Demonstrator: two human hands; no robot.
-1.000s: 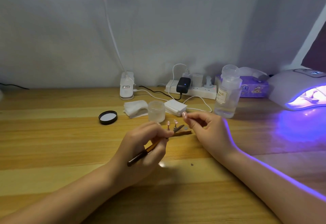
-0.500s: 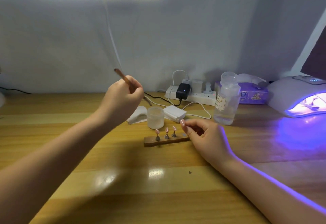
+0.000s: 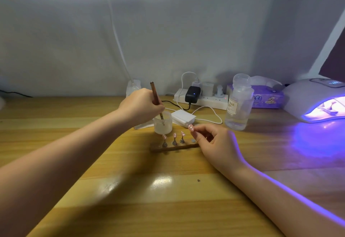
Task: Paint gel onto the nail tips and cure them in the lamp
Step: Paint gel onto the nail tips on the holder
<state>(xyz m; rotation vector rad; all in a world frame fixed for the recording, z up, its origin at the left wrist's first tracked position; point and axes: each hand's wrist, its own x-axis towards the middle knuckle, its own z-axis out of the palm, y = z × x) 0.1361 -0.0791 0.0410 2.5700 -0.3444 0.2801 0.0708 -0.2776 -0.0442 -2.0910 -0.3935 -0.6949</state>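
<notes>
At mid-surface, left hand (image 3: 141, 106) grips a thin brown wooden-handled brush (image 3: 156, 100), tip dipped in the small frosted jar (image 3: 162, 123). Right hand (image 3: 211, 143) pinches one pink nail tip (image 3: 190, 127) beside the brown wooden strip holder (image 3: 174, 147), which carries three more pink tips on metal stands. White dome curing lamp (image 3: 315, 98) glows violet, far right, something already inside. Judged: painting ongoing, these four uncured.

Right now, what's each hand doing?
Left hand: grips the brush, tip in the jar.
Right hand: pinches a nail tip.
</notes>
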